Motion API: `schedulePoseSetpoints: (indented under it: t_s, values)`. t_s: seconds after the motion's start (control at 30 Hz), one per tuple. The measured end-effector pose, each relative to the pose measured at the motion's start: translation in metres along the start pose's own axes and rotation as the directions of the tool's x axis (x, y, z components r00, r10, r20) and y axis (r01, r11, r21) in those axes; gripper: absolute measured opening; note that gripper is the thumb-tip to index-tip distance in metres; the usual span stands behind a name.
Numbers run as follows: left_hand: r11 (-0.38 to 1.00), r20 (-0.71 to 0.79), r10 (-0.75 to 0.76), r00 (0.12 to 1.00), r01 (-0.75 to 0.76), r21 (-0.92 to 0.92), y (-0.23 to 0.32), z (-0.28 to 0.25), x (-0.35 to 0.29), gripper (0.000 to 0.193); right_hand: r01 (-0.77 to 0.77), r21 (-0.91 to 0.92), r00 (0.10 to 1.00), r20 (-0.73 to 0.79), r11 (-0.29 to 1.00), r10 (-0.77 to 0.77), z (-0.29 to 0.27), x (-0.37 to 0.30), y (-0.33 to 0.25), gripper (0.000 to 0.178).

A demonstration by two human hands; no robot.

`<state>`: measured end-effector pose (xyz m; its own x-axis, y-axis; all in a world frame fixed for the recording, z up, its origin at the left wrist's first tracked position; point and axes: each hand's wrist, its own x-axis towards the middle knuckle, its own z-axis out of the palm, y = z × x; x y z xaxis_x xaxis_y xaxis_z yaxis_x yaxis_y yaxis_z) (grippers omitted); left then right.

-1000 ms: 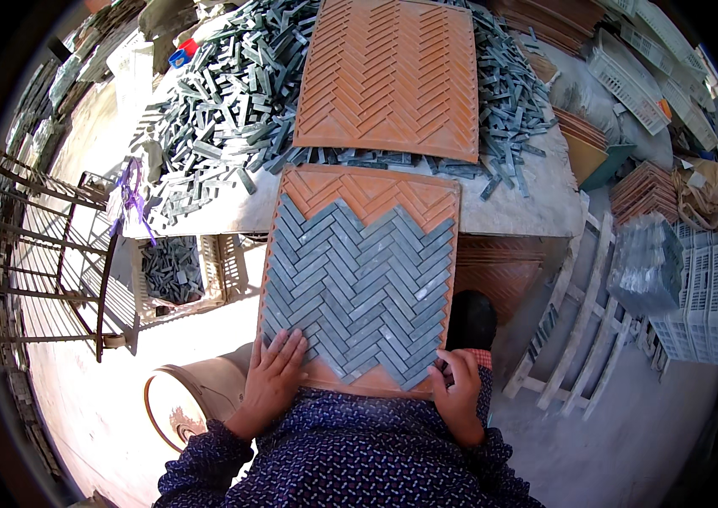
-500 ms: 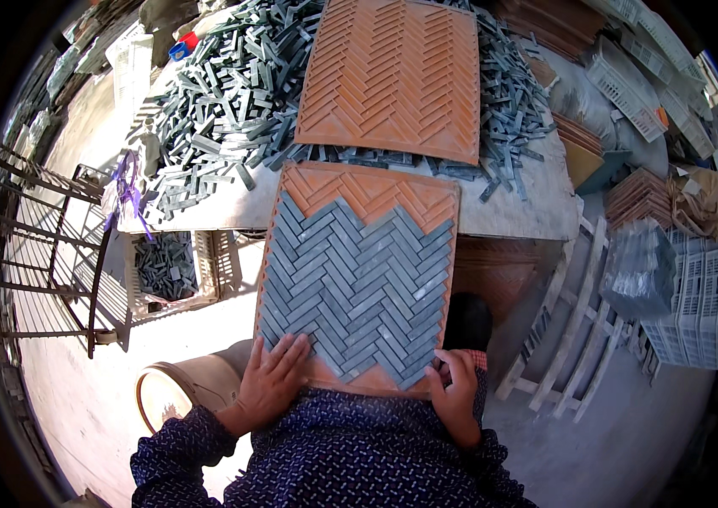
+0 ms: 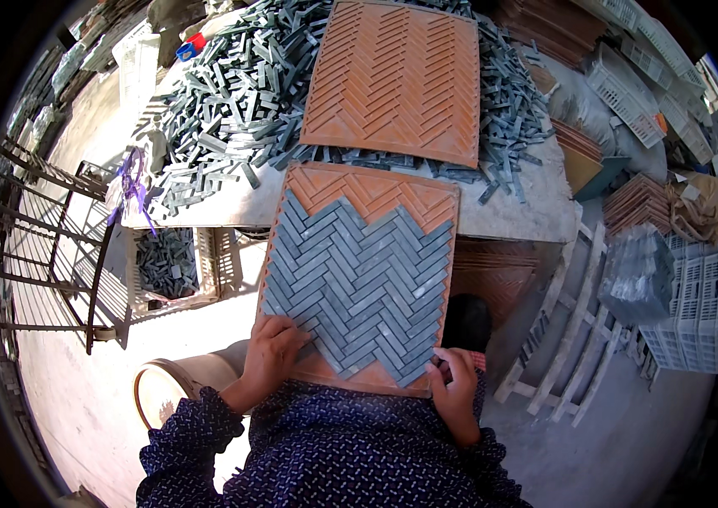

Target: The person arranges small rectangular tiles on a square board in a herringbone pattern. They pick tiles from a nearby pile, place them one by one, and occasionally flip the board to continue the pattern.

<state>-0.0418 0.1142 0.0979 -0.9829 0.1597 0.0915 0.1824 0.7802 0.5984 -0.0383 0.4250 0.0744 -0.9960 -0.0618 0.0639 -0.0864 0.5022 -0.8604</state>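
Observation:
An orange moulded tray (image 3: 410, 182) leans between the table edge and my lap. Grey stone strips (image 3: 359, 284) lie in its grooves in a herringbone pattern, with bare orange grooves along the top and the bottom edge. My left hand (image 3: 272, 356) rests at the tray's lower left corner, fingers curled in by the lowest strips; whatever they pinch is hidden. At the lower right corner, my right hand (image 3: 455, 391) grips the tray's rim between thumb and fingers.
A second, unfilled orange tray (image 3: 393, 85) lies on heaped stone strips (image 3: 232, 110) on the table (image 3: 528, 212). Below left stand a crate (image 3: 206, 262) of strips and a round bucket (image 3: 160, 394). A metal rack (image 3: 54, 245) is at left, a wooden pallet (image 3: 558, 322) at right.
My left hand's fingers, laid flat over the strips before, are now curled in at the tray's left corner. My right hand stays at its corner.

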Motion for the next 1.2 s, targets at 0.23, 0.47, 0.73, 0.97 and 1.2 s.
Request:
schedulePoseSetpoints:
  t_s: [0.23, 0.47, 0.73, 0.97, 1.2]
  values:
    - [0.975, 0.017, -0.189, 0.982, 0.190, -0.118, 0.007, 0.004, -0.001, 0.016, 0.000, -0.025, 1.000, 0.009, 1.000, 0.000, -0.001, 0.002, 0.005, 0.024]
    - [0.988, -0.042, -0.156, 0.987, 0.156, 0.003, 0.005, 0.016, -0.014, 0.020, 0.011, -0.059, 1.000, 0.005, 0.998, -0.011, -0.005, 0.007, -0.005, 0.021]
    - [0.961, -0.262, -0.277, 0.924, 0.261, -0.097, 0.013, 0.008, -0.027, 0.011, 0.180, -0.059, 0.981, 0.085, 0.982, -0.175, 0.000, 0.028, -0.038, 0.013]
    - [0.947, -0.321, -0.321, 0.891, 0.304, -0.104, -0.001, -0.001, -0.057, 0.009, 0.507, 0.044, 0.730, 0.509, 0.861, -0.456, 0.083, 0.076, -0.082, 0.012]
    - [0.978, -0.294, -0.203, 0.934, 0.181, -0.100, -0.001, 0.009, -0.056, 0.015, 0.547, -0.115, 0.702, 0.603, 0.829, -0.380, 0.107, 0.085, -0.089, 0.008]
